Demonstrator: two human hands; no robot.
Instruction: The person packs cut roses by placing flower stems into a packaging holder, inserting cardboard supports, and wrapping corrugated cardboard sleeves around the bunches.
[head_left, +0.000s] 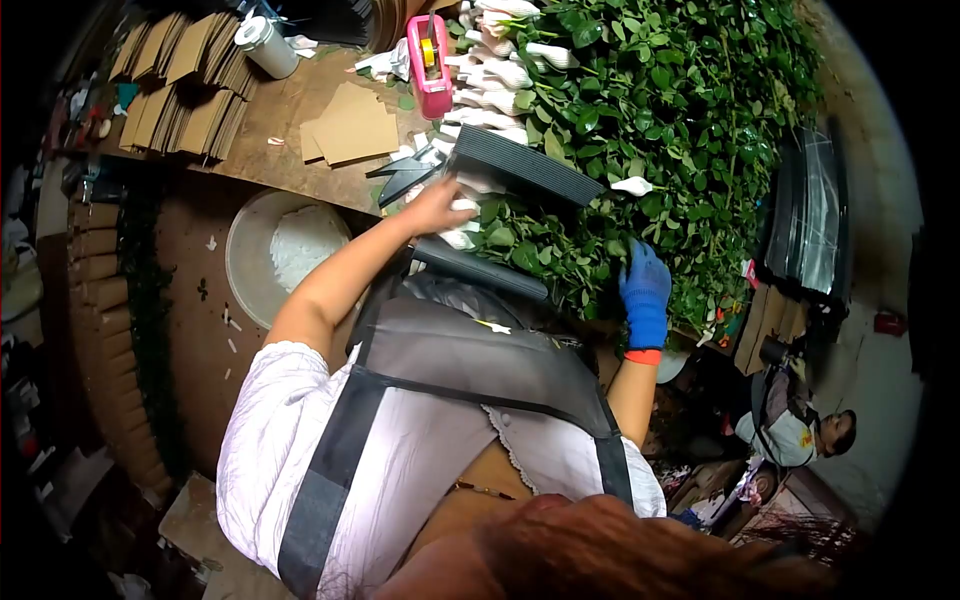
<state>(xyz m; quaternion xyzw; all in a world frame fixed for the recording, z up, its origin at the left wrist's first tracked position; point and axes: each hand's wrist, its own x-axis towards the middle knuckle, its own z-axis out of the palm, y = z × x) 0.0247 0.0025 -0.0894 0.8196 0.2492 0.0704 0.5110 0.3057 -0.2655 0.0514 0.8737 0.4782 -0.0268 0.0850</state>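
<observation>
My bare left hand (435,207) is over white-wrapped flower buds (458,238) at the left end of a row of leafy stems. Its fingers are apart, slightly blurred, and touch or nearly touch the buds. My right hand (645,285), in a blue glove with an orange cuff, rests on the green leaves (545,240) with fingers stretched out. Between the hands, the stems lie between a black corrugated board (525,165) on the far side and another black board (480,268) near my apron (470,345). Black-handled scissors (405,178) lie beside my left hand.
A big heap of leafy stems (680,110) with white-wrapped buds fills the back right. On the table stand a pink tape dispenser (430,70), cardboard pieces (350,125), cardboard stacks (185,85) and a white canister (267,47). A tub (250,260) is below left; another person (785,415) is at right.
</observation>
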